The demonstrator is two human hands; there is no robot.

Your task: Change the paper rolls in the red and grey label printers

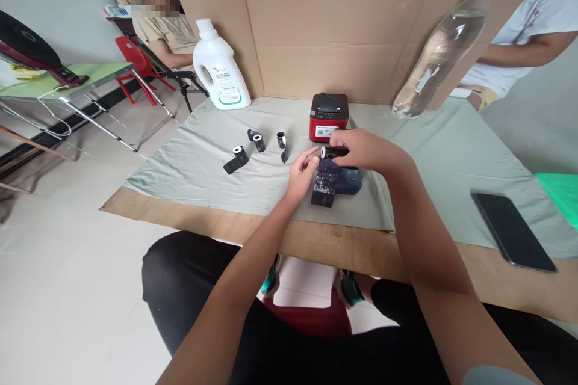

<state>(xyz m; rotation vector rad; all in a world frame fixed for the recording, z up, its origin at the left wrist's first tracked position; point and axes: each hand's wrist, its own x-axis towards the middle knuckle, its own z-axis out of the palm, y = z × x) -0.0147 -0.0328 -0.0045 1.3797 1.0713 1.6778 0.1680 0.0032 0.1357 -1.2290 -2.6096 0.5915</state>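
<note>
My right hand (368, 150) grips a small black ribbon roll (333, 151) above the grey cloth (203, 156). A dark printed strip (326, 185) hangs down from the roll. My left hand (301, 174) pinches the roll's left end and the top of the strip. Under my hands lies a small dark grey device (350, 180). Just behind stands a red and black label printer (329, 115). Three more black rolls (259, 142) lie to the left on the cloth, some with loose tails.
A white jug (220, 67) stands at the back left, a clear plastic bottle (445, 45) leans against the cardboard wall (343, 18). A black phone (512, 228) lies on the right. One person sits at the back left, another person's arm (524, 51) is at the right.
</note>
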